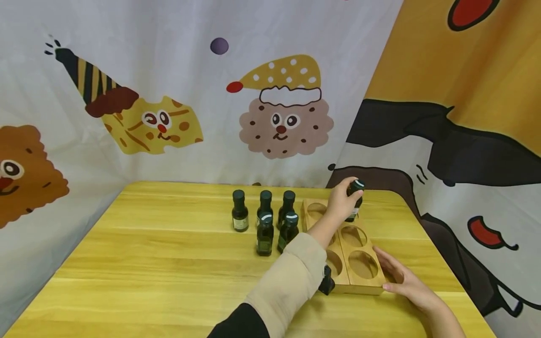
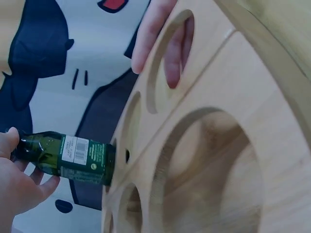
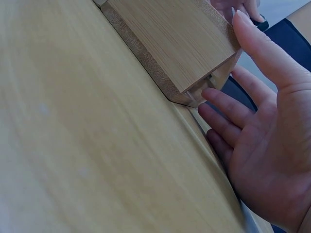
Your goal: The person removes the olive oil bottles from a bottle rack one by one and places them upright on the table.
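My left hand [image 1: 340,202] grips a dark green bottle [image 2: 73,155] by its neck, upright in the head view. The bottle's base overlaps the far right hole of a wooden bottle rack [image 1: 367,281]. A label with a barcode shows on its side in the left wrist view. At the rack's near right corner, my right hand [image 1: 407,281] holds the wood, thumb at the front and fingers along the side. In the right wrist view its fingertips [image 3: 209,94] reach the rack's open side, and some fingers show through a hole in the left wrist view.
Several similar bottles [image 1: 240,211] stand upright left of the rack on a wooden table [image 1: 148,263]. A curtain [image 1: 169,47] printed with cartoon figures hangs behind the table. My left sleeve [image 1: 291,277] crosses over part of the rack.
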Tool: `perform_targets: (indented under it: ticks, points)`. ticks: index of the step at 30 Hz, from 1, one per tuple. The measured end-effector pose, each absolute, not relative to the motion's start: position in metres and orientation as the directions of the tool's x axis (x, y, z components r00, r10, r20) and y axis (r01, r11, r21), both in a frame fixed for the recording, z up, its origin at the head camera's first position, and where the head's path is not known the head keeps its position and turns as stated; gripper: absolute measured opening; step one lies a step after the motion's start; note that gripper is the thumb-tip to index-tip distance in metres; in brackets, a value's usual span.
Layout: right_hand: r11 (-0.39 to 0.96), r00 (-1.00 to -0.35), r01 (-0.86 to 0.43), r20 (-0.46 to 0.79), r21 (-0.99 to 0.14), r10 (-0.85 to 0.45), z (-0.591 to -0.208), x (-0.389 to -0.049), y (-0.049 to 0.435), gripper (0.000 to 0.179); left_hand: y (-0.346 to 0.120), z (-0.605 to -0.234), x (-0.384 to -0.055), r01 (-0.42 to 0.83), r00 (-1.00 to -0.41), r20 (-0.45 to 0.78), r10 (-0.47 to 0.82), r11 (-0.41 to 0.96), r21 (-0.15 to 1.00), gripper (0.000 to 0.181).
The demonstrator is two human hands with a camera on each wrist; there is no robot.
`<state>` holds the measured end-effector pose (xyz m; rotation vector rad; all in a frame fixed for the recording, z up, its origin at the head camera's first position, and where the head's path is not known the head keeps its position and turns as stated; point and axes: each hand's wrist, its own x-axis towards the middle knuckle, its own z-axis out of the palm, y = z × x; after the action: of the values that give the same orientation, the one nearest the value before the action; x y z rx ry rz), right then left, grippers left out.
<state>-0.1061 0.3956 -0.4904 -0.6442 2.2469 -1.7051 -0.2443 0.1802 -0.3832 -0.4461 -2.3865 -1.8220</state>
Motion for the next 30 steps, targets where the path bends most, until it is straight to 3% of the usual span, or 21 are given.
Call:
perform_targets:
  ticks: [10, 30]
  points:
    - [0.206, -0.861, -0.210, 0.080, -0.956, -0.503, -0.487, -0.107, 0.393, 0.078, 0.173, -0.366, -0.239, 0.404, -0.912, 0.374, 0.168, 0.215, 0.889, 0.038]
    - [0.213, -0.864, -0.219, 0.088, -0.952, -0.497, -0.485, -0.104, 0.393, 0.078, 0.144, -0.331, -0.222, 0.548, -0.818, 0.529, 0.224, 0.030, 0.836, 0.038]
